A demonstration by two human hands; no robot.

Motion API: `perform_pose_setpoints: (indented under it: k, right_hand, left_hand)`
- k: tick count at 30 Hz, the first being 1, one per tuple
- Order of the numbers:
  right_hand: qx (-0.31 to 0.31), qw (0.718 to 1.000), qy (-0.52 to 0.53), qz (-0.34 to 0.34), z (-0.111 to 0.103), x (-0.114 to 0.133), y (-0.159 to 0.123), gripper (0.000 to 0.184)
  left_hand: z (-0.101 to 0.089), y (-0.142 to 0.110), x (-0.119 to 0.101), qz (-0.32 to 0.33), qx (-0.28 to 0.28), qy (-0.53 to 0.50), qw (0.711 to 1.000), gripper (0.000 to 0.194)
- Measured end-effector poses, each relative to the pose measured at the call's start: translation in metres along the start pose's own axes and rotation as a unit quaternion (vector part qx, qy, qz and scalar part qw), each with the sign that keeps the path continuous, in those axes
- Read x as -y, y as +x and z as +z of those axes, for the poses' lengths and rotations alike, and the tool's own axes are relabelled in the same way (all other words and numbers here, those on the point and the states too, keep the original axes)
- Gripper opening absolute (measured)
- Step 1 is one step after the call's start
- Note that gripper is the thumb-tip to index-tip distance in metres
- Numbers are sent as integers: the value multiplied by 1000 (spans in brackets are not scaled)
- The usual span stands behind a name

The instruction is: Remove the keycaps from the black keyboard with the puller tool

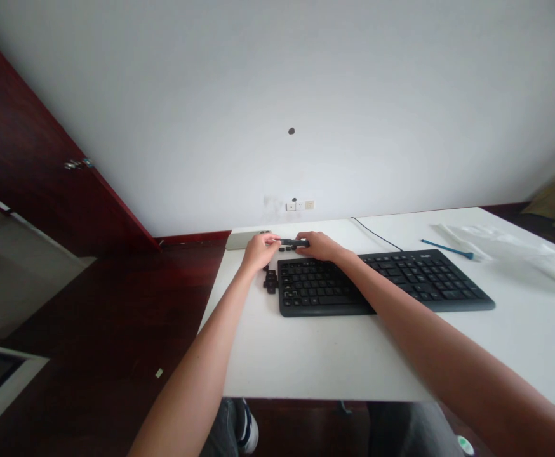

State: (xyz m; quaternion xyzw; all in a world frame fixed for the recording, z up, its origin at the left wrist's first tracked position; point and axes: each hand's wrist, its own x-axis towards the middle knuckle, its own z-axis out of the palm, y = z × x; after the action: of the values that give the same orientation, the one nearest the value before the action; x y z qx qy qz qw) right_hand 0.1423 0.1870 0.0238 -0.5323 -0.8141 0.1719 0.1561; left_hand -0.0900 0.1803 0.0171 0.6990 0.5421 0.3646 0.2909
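Note:
A slim black stick (294, 242) spans the gap between my two hands, above the far left edge of a black keyboard (434, 279). My left hand (260, 251) pinches its left end with fingers closed. The fingers of my right hand (322, 246) are closed around the right end. Just below the stick, several loose black keycaps (282, 249) lie in a row on the white table (306, 355). More loose keycaps (270, 282) sit clustered beside the keyboard's left side. My right forearm hides part of the keyboard.
To the right lie a blue brush-like tool (449, 249) and a crumpled clear plastic bag (510, 247). A cable (377, 233) runs from the keyboard to the table's back edge. A pale box-like object (239, 240) stands at the back left. Wall sockets (300, 205) are behind.

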Motion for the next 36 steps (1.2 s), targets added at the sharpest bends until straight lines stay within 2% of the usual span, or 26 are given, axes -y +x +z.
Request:
perform_pose_setpoints:
  k: [4,7,11,13,15,18,20,22,26,28,34,36]
  right_hand:
    - [-5,1000,23,20,-1,0,0,37]
    - [-43,997,39,44,-4,4,-3,42]
    - [-136,988,48,63,-11,11,-7,38]
    - [-181,975,102,81,-16,14,-8,38]
    - [-221,950,193,104,-23,16,-9,39]
    - [-255,909,307,122,-33,18,-13,42]
    - [-245,904,325,130,-39,19,-20,48]
    - [-225,916,304,135,-40,20,-31,49]
    - [-188,954,222,67,-31,13,-54,36]
    - [-179,959,214,53,-26,8,-63,29]
    - [-154,922,355,10,-22,12,-73,24]
    - [-156,914,375,-6,-21,18,-76,23]
  left_hand:
    - [0,1,2,6,-3,-5,1000,28]
    - [0,-1,-5,22,2,-33,999,31]
    - [-2,-8,-25,35,64,-179,981,61]
    - [-3,-11,-33,42,78,-229,969,71]
    - [-3,-12,-36,53,62,-217,973,66]
    - [-2,-12,-33,83,27,-120,989,43]
    - [1,-13,-30,106,25,-63,992,36]
    - [3,-14,-31,122,39,-23,991,35]
    - [7,-20,-38,141,66,24,988,35]
    - [8,-22,-41,140,73,19,987,37]
    - [12,-28,-47,138,93,6,986,36]
    - [13,-28,-47,135,121,-15,983,36]
